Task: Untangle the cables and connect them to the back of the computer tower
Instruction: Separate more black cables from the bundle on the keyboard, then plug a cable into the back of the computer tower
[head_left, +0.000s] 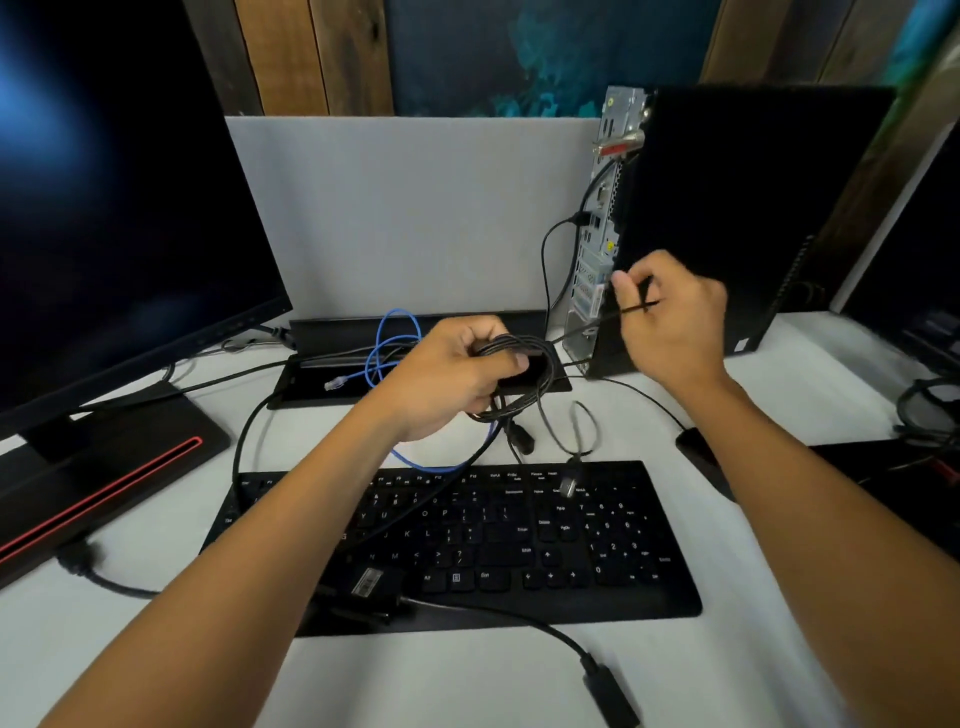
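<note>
My left hand (447, 376) is closed around a coiled bundle of black cable (524, 371) above the desk, behind the keyboard. My right hand (675, 317) pinches a thin black strand (631, 307) drawn from that bundle, right beside the lower back panel of the black computer tower (737, 218). The tower stands upright at the right, its metal rear panel (597, 234) facing left, with one black cable (550, 244) plugged in halfway up. A blue network cable (387, 343) loops behind my left hand, its clear plug (335, 383) lying loose.
A black keyboard (467, 540) lies in front with cables across it. A monitor (114, 208) on a black-and-red stand (104, 467) fills the left. A black cable tray (332, 332) sits by the grey partition. A black adapter plug (613, 696) lies near the desk's front edge.
</note>
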